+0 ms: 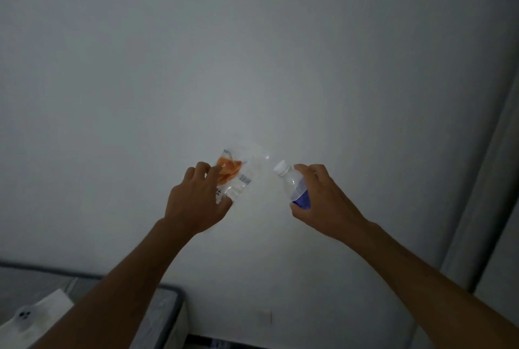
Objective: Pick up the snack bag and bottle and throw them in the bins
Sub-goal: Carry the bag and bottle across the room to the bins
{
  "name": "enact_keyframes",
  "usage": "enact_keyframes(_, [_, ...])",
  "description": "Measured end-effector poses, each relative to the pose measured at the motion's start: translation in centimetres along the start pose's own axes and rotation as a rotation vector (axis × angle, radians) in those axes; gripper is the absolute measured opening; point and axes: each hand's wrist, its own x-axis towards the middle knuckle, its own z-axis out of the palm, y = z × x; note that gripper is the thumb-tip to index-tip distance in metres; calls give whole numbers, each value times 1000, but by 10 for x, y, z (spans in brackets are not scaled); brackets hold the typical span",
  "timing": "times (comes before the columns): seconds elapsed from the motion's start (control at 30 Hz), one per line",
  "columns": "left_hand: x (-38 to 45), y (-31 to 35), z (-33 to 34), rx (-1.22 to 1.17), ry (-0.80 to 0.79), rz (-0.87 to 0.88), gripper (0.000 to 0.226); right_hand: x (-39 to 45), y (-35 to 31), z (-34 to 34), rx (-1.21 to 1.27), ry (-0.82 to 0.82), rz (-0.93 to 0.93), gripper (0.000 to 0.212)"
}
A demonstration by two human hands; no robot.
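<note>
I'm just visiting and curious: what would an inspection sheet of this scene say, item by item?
Surface: none under the hands; only a plain wall behind them.
Job's things: snack bag in the left hand; bottle, white cap on, in the right hand. No bins in view.
Clutter: white object at lower left, unclear what.
Grippers: bare hands, both gripping.
Cables: nothing seen.
Surroundings: dim room, grey mattress edge lower left, curtain at right.

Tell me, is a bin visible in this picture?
No, only the wall, a mattress corner and both hands show, the left hand holding the bag and the right hand holding the bottle.
</note>
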Motion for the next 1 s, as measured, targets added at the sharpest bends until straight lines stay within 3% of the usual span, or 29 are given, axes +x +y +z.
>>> enact_keyframes(0.37, [-26, -51, -36, 87, 3, -57, 64, 22, -51, 33, 54, -16, -93, 80])
enact_keyframes(0.6, [-72, -73, -90, 189, 32, -185, 67, 35, -104, 54, 184, -55, -256, 80])
enact_keyframes(1.0, [-262, -115, -253, 567, 8, -610, 67, 1, -317, 106, 556, -235, -673, 81])
